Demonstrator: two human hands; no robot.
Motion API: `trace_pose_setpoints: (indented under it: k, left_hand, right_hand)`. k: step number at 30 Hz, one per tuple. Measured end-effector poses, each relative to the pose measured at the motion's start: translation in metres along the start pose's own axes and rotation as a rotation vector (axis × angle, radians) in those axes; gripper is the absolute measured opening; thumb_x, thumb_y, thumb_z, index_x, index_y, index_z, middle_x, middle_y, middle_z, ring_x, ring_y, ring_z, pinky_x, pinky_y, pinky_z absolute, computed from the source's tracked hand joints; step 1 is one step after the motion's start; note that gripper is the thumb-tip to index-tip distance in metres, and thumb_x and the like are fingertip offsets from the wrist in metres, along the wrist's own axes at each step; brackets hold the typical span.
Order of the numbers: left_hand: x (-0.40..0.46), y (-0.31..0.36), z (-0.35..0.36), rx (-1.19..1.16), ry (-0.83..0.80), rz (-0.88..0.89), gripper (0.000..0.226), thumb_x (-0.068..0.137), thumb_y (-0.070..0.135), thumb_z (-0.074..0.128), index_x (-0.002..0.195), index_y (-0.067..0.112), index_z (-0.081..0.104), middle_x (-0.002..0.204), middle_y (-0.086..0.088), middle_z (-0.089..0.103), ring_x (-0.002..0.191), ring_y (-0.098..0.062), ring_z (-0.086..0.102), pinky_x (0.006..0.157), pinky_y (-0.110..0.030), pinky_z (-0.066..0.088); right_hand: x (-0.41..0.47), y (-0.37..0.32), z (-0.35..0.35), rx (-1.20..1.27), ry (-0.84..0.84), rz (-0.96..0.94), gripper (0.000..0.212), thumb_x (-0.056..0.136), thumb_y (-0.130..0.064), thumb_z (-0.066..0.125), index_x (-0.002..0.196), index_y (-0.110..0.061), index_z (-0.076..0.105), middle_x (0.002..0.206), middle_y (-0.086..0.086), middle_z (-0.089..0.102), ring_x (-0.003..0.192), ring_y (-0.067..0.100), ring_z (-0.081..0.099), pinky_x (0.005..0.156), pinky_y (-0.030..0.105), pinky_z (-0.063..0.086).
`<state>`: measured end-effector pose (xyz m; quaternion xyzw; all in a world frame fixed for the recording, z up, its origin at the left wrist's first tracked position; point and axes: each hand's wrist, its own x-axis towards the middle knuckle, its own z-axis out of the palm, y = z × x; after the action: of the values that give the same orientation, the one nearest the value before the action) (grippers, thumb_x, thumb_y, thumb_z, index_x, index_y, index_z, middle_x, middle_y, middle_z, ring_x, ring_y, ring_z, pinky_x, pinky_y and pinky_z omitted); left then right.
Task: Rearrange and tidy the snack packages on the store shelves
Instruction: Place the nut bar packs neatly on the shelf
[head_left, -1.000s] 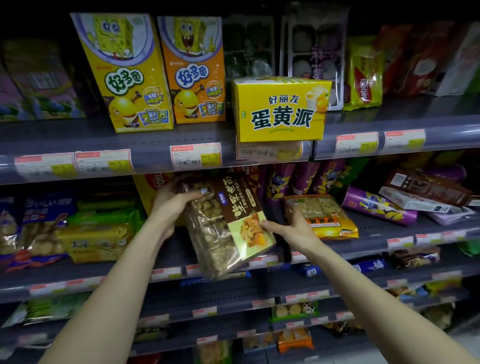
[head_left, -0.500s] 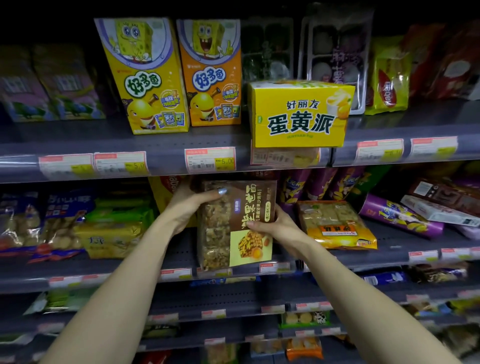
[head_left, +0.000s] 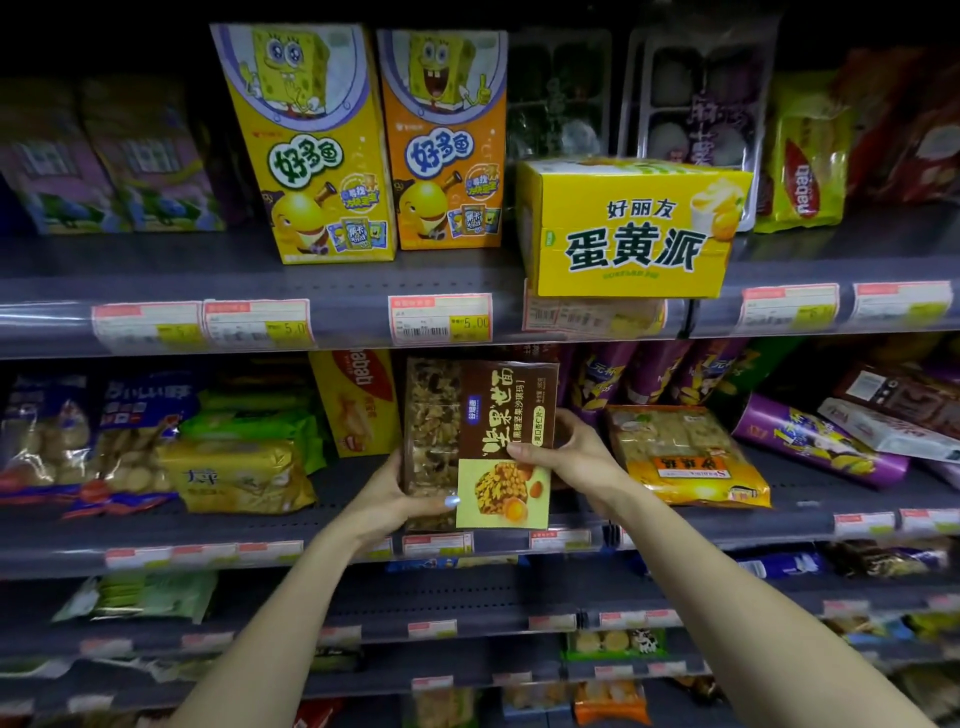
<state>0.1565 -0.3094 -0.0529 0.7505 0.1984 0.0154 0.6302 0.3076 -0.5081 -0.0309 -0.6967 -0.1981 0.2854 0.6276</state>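
A brown nut-snack package (head_left: 480, 415) with a clear window and a yellow-green lower label stands upright on the middle shelf (head_left: 337, 525). My left hand (head_left: 395, 499) grips its lower left edge, thumb across the front. My right hand (head_left: 566, 452) holds its right edge, thumb on the label. Behind it to the left stands a yellow snack box (head_left: 358, 400). A flat orange-labelled cracker pack (head_left: 680, 457) lies to the right.
On the upper shelf stand two cartoon-sponge boxes (head_left: 311, 145), (head_left: 447, 140) and a yellow pie box (head_left: 634, 228) overhanging the edge. Purple tubes (head_left: 821, 441) lie at the right, bagged snacks (head_left: 239, 473) at the left. Lower shelves hold more packs.
The package went from tilted in front of the shelf to upright on the middle shelf. My left hand slid from its top left corner down to the lower left edge.
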Motion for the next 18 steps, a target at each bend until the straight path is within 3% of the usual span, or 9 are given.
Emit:
trace_pose_setpoints:
  k: [4, 7, 11, 14, 16, 18]
  left_hand:
    - [-0.008, -0.009, 0.001, 0.068, -0.043, 0.015, 0.108, 0.056, 0.025, 0.09, 0.145, 0.025, 0.028, 0.118, 0.019, 0.056, 0.101, 0.012, 0.059, 0.077, -0.006, 0.046]
    - [-0.012, -0.01, 0.0, 0.014, 0.024, 0.036, 0.115, 0.059, 0.021, 0.089, 0.15, 0.024, 0.019, 0.118, 0.018, 0.054, 0.097, 0.013, 0.059, 0.072, -0.005, 0.046]
    - [-0.015, -0.014, 0.006, -0.177, 0.089, 0.095, 0.108, 0.057, 0.027, 0.089, 0.147, 0.025, 0.029, 0.133, 0.007, 0.057, 0.118, -0.007, 0.057, 0.091, -0.018, 0.046]
    - [-0.009, -0.01, 0.021, -0.322, 0.021, 0.072, 0.098, 0.054, 0.029, 0.092, 0.137, 0.024, 0.039, 0.126, 0.001, 0.064, 0.116, -0.014, 0.061, 0.098, -0.032, 0.048]
    - [-0.004, -0.003, 0.028, -0.379, 0.091, 0.065, 0.091, 0.051, 0.029, 0.093, 0.127, 0.028, 0.045, 0.124, 0.002, 0.065, 0.111, -0.017, 0.064, 0.099, -0.046, 0.047]
    - [0.002, 0.004, 0.029, -0.401, 0.183, 0.076, 0.088, 0.049, 0.026, 0.093, 0.124, 0.027, 0.047, 0.123, 0.0, 0.065, 0.107, -0.02, 0.066, 0.094, -0.051, 0.051]
  right_hand:
    - [-0.004, 0.001, 0.0, 0.047, 0.043, 0.004, 0.068, 0.052, -0.032, 0.089, 0.109, -0.029, 0.052, 0.108, 0.005, 0.071, 0.09, 0.019, 0.072, 0.072, 0.031, 0.059]
    - [-0.007, 0.002, 0.0, 0.12, 0.063, 0.03, 0.064, 0.062, -0.025, 0.086, 0.115, -0.022, 0.051, 0.106, 0.006, 0.072, 0.089, 0.02, 0.073, 0.07, 0.032, 0.058]
    - [-0.013, 0.007, 0.01, 0.287, 0.071, 0.115, 0.063, 0.072, -0.027, 0.08, 0.125, -0.012, 0.05, 0.111, 0.011, 0.071, 0.093, 0.024, 0.071, 0.068, 0.038, 0.058]
    - [-0.018, 0.015, 0.023, 0.425, 0.068, 0.152, 0.067, 0.07, -0.03, 0.078, 0.127, -0.007, 0.051, 0.113, 0.014, 0.07, 0.101, 0.027, 0.069, 0.07, 0.04, 0.059]
    - [-0.022, 0.018, 0.029, 0.479, 0.058, 0.181, 0.064, 0.072, -0.031, 0.076, 0.126, -0.005, 0.053, 0.112, 0.013, 0.071, 0.104, 0.027, 0.068, 0.073, 0.04, 0.06]
    - [-0.026, 0.021, 0.031, 0.531, 0.039, 0.235, 0.053, 0.081, -0.025, 0.071, 0.125, -0.002, 0.054, 0.113, 0.014, 0.07, 0.105, 0.027, 0.067, 0.077, 0.039, 0.06]
